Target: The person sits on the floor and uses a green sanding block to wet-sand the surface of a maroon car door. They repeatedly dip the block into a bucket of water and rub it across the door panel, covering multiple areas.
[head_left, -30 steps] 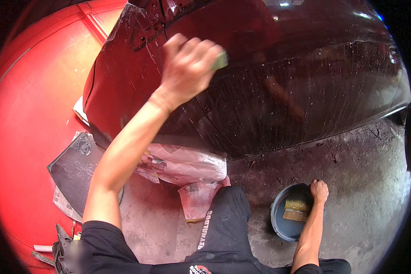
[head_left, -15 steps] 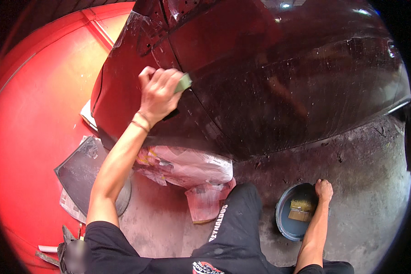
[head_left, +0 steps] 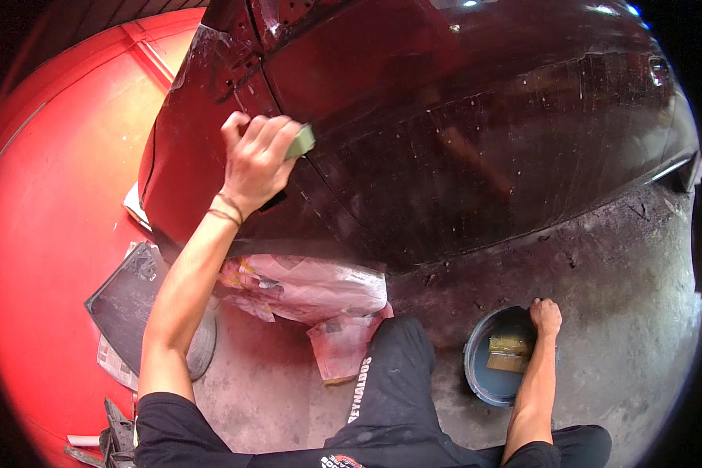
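Observation:
My left hand (head_left: 256, 164) is closed round a pale green sanding block (head_left: 300, 142) and holds it against a dark red, glossy car body panel (head_left: 460, 164). The block lies at the narrow seam between two panels; fingers and palm cover part of it. Lower right, my right hand (head_left: 547, 316) is curled in a fist at the far right rim of a round bucket (head_left: 470, 374), apparently gripping that rim. Fingertips there are hidden. Inside the bucket, a yellowish-brown block-like piece (head_left: 508, 353) sits in grey-blue liquid.
Painted paper sheets (head_left: 320, 288) lie under the panel's lower edge. Left of them are a dark flat panel (head_left: 129, 292) and newspaper (head_left: 117, 363). A red wall (head_left: 54, 234) rises at the left. My bent knee (head_left: 402, 343) is between the paper and the bucket.
The whole view has shifted, so most things appear farther left. Against the panel, the sanding block in my left hand has slid slightly right. My right hand stays at the bucket rim.

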Tool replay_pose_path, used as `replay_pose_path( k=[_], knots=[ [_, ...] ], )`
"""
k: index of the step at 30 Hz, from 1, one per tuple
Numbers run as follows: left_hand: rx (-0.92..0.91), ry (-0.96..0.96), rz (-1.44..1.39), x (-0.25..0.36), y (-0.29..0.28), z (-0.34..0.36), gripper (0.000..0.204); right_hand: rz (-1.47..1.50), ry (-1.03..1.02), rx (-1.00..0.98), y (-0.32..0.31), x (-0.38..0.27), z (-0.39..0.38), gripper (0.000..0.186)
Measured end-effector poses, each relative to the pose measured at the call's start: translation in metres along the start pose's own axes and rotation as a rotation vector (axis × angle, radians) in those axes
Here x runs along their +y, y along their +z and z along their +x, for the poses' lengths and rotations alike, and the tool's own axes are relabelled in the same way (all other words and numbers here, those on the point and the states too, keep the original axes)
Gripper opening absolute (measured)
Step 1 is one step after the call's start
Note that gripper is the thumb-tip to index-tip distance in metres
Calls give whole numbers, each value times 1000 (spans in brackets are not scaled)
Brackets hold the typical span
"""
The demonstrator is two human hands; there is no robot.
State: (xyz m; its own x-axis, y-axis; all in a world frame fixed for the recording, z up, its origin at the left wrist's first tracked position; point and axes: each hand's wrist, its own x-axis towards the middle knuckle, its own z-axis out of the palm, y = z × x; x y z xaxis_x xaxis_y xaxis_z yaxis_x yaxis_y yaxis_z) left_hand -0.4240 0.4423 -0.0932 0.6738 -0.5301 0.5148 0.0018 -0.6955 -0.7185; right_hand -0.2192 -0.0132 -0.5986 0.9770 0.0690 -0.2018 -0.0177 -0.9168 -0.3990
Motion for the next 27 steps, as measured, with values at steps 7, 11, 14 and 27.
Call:
replay_pose_path(
  k=[7, 11, 14, 27],
  knots=[
    [146, 209, -22, 52, 36, 167, 45, -30, -56, 66, 12, 6, 4, 49],
    [92, 221, -36, 36, 28, 125, 48, 8, -20, 75, -1, 9, -3, 48],
    [-37, 194, -26, 8, 6, 55, 55, 47, -9, 37, 0, -2, -7, 48],
    [153, 248, -96, 86, 48, 314, 29, 75, 6, 13, -5, -3, -11, 50]
  ],
)
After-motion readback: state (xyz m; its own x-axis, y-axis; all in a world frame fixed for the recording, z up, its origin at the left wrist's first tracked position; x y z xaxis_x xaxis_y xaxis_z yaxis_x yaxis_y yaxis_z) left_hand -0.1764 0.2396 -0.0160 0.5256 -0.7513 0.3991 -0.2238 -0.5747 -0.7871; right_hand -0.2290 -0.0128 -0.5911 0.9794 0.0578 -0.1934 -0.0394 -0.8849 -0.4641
